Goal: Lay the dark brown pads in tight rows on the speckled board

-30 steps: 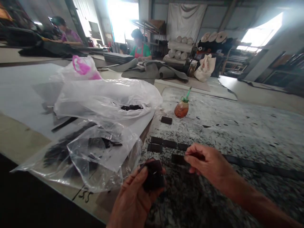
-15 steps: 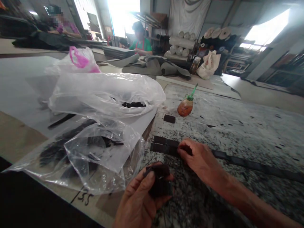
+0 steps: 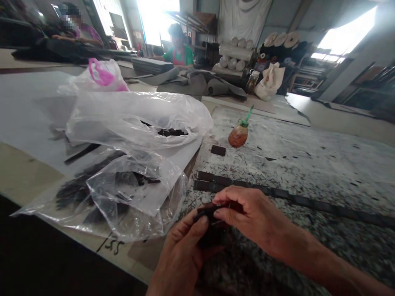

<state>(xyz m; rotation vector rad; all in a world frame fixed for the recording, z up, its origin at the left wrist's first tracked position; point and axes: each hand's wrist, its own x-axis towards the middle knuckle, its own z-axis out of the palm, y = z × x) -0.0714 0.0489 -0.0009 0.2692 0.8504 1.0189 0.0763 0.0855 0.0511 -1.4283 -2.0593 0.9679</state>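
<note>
Above the mottled counter (image 3: 324, 168): stack of small dark rectangular pieces (image 3: 212, 236), which the left hand (image 3: 185, 246) is gripping; the right hand (image 3: 251, 211) is curling at its upper edge, pinch unclear. Pieces are looking light, thin, stiffish, probably slippery; edges are likely offering best hold.

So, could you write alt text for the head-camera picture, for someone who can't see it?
A person's left hand holds small dark pieces, and the right hand has its fingers at them, above a speckled work table. Beyond are rows of similar pieces and a green-topped, reddish-brown bottle; plastic bags lie to the left.
</note>
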